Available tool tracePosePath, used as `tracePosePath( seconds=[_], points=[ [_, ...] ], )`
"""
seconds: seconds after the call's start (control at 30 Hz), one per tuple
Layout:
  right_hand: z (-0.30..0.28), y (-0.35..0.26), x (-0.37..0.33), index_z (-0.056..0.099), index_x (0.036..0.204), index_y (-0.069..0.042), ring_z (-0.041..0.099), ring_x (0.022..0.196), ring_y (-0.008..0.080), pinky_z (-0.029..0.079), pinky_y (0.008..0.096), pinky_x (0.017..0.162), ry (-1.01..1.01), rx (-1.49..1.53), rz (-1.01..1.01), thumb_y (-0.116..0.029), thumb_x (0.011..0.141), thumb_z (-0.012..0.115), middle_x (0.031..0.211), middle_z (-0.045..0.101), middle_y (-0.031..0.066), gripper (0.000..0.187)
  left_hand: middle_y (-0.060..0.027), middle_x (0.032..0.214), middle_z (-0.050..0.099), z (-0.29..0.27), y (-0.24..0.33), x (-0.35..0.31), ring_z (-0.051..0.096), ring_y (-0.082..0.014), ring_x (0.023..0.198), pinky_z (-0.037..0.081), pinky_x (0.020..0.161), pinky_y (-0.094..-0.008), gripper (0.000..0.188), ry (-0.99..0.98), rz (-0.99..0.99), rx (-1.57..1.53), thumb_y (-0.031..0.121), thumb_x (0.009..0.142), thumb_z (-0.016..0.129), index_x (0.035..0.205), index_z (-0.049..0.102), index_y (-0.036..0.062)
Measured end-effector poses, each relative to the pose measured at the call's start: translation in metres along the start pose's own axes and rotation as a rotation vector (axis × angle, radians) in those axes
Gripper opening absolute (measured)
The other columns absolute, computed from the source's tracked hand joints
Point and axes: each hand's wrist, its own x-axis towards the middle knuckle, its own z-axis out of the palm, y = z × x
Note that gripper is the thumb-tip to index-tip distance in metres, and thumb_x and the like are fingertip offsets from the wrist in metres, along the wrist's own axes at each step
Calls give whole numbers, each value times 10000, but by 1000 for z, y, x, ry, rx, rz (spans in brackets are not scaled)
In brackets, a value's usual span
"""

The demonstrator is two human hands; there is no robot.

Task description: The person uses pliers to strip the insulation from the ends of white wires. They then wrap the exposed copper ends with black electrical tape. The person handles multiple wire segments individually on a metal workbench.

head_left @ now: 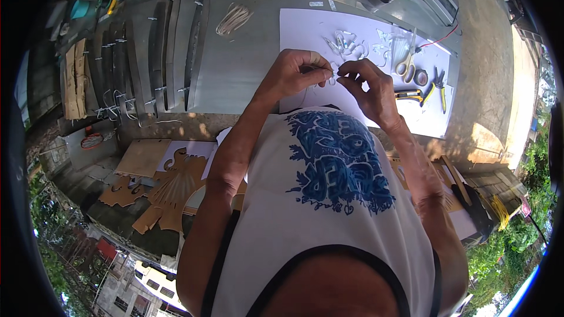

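Pinching a small white piece (332, 73) between both hands' fingers (320, 68) above white paper (305, 29).

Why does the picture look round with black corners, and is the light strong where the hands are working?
Head view: the fisheye lens bends straight edges and leaves a black rim; hard sunlight glares off the white paper sheet and the metal bench; the left hand and right hand look sharp; the cardboard cutouts lie in shade.
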Motion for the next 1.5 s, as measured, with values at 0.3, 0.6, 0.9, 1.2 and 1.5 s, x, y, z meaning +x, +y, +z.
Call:
tracePosePath(
  seconds=[0.3, 0.6, 0.9, 1.2, 1.5],
  points=[
    [0, 1, 5, 666, 985, -28, 651, 770, 253, 553, 367, 666, -3, -214, -291, -18, 829, 743, 843, 654, 102, 174, -74, 799, 716, 1, 3, 1, 681, -124, 743, 540, 708, -252, 130, -50, -46, 59, 69, 889, 701, 960, 735, -34],
    [1, 2, 2, 633, 1008, -5, 669, 759, 243, 551, 356, 675, -71, 238, 238, -57, 899, 696, 910, 647, 116, 136, -65, 782, 714, 7, 4, 5, 673, -114, 725, 522, 677, -247, 122, 12, -48, 53, 77, 886, 709, 948, 741, -24],
    [3, 14, 3, 636, 1011, -30, 632, 789, 282, 552, 383, 679, 29, -296, -413, 3, 829, 719, 919, 642, 100, 203, -60, 780, 711, 1, 2, 4, 671, -117, 734, 518, 690, -249, 129, -35, -94, -2, 73, 875, 714, 955, 740, -25],
    [3, 5, 2, 640, 1028, -20, 681, 760, 223, 545, 359, 668, -77, 344, 350, 6, 880, 689, 895, 663, 107, 159, -85, 804, 738, 5, 8, 6, 703, -124, 738, 565, 706, -257, 154, 25, -30, 172, 91, 885, 716, 974, 749, -30],
    [12, 0, -3, 673, 984, -15, 677, 718, 186, 559, 312, 617, 144, 30, 0, 30, 852, 698, 868, 671, 93, 142, -88, 797, 727, 5, 1, 5, 687, -123, 725, 555, 700, -256, 181, 33, -41, 53, 118, 888, 720, 964, 744, -45]
  ],
)
